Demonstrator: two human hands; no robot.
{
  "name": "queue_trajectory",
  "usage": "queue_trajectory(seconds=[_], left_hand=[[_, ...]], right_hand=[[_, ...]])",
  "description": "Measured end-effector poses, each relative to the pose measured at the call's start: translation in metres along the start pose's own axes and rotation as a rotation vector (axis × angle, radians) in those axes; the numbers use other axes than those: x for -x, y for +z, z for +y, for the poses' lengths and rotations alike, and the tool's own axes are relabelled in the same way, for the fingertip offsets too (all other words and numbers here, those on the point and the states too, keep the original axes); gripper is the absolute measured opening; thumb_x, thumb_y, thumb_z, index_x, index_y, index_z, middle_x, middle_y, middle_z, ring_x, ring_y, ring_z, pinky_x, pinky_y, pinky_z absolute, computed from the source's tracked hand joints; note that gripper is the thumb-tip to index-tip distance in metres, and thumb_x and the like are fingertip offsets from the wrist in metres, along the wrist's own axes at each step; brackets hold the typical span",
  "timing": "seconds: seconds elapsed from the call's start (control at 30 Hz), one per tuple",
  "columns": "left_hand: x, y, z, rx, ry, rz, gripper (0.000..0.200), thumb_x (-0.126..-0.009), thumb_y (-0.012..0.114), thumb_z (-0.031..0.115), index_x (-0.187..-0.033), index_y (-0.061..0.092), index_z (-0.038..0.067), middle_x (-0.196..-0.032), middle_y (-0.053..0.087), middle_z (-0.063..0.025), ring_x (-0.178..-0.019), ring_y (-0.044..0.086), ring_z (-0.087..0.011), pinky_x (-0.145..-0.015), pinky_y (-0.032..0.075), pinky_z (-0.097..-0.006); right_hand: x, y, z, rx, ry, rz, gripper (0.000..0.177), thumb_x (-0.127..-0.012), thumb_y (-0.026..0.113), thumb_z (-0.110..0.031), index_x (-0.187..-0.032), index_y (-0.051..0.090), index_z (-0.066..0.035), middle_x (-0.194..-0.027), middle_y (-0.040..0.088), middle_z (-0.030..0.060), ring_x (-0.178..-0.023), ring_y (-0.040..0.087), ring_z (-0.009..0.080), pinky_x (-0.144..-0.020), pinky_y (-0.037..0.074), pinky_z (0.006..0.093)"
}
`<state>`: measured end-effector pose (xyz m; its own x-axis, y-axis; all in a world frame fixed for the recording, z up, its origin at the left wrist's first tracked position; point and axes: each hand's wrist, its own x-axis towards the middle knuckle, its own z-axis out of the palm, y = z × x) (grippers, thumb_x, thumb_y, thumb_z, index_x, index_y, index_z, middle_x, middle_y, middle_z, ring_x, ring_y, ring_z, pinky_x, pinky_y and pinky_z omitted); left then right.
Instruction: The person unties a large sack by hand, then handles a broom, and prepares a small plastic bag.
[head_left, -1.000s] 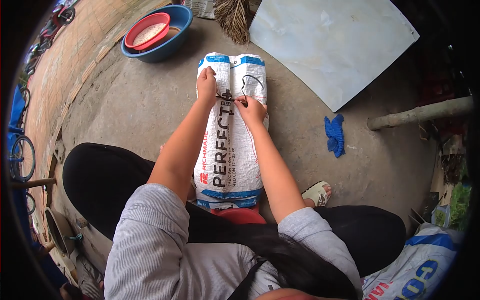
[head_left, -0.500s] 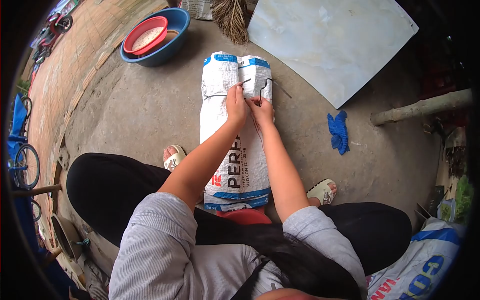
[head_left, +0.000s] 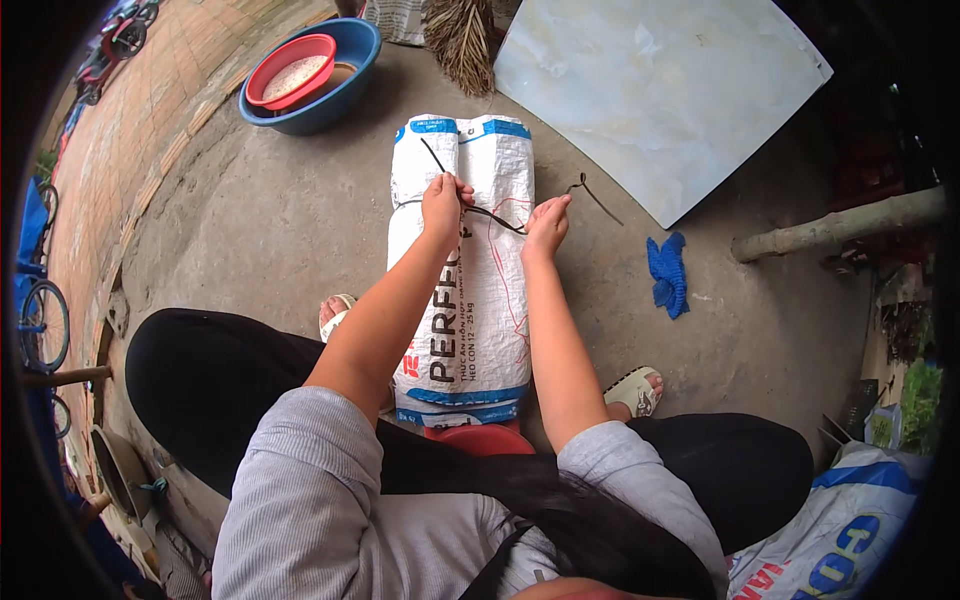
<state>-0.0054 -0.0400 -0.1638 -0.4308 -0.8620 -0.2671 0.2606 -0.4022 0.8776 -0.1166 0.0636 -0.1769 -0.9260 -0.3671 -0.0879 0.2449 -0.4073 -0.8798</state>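
A white woven feed sack [head_left: 490,345] with blue bands and dark lettering lies lengthwise in front of me on the concrete. A thin black cord [head_left: 492,215] runs round its upper part. My left hand [head_left: 441,203] is closed on one side of the cord, with a loose end pointing up past the fingers. Out at the sack's right edge, my right hand [head_left: 547,222] grips the other side, and its end sticks out beyond the fist. Between the two hands the cord stretches across the sack. A thin red thread [head_left: 497,265] trails loosely over the sack.
A blue basin [head_left: 355,65] holding a red bowl [head_left: 328,48] stands at the upper left. To the upper right lies a marbled board [head_left: 660,90], with a blue cloth [head_left: 667,275] below it. A red basin [head_left: 485,440] sits by my legs; a wooden pole [head_left: 840,224] is at right.
My hands have moved apart, the right one outward past the sack's edge. The cord now spans the gap between them. The view has shifted slightly.
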Motion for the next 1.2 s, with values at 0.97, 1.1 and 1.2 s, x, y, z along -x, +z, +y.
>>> queue_trajectory(seconds=[0.97,1.1,1.2], left_hand=[[-0.024,-0.015,-0.003,0.312,-0.23,0.068,0.028,-0.1,0.04,0.023,-0.076,0.045,0.01,-0.061,0.043,0.0001,-0.05,0.038,-0.0107,-0.046,0.036,-0.0268],[-0.032,-0.03,-0.003,0.304,-0.114,0.296,0.028,-0.1,0.04,0.023,-0.074,0.044,0.011,-0.06,0.042,0.0012,-0.049,0.036,-0.0095,-0.044,0.032,-0.0255],[-0.034,-0.035,-0.002,0.301,-0.069,0.406,0.029,-0.1,0.04,0.025,-0.074,0.044,0.011,-0.061,0.042,0.0011,-0.048,0.035,-0.0093,-0.043,0.032,-0.0245]], right_hand=[[-0.044,-0.045,-0.107,-0.346,0.196,0.657,0.044,-0.1,0.027,-0.032,-0.061,0.013,-0.018,-0.053,0.014,-0.0033,-0.044,0.01,0.0132,-0.046,0.01,0.0298],[-0.058,-0.076,-0.078,-0.492,0.525,0.513,0.035,-0.091,0.029,-0.016,-0.061,0.013,-0.019,-0.053,0.011,-0.0044,-0.045,0.008,0.0128,-0.047,0.01,0.0296],[-0.057,-0.083,-0.064,-0.617,0.667,0.559,0.027,-0.079,0.028,-0.007,-0.061,0.013,-0.019,-0.052,0.011,-0.0049,-0.044,0.008,0.0121,-0.047,0.01,0.0295]])
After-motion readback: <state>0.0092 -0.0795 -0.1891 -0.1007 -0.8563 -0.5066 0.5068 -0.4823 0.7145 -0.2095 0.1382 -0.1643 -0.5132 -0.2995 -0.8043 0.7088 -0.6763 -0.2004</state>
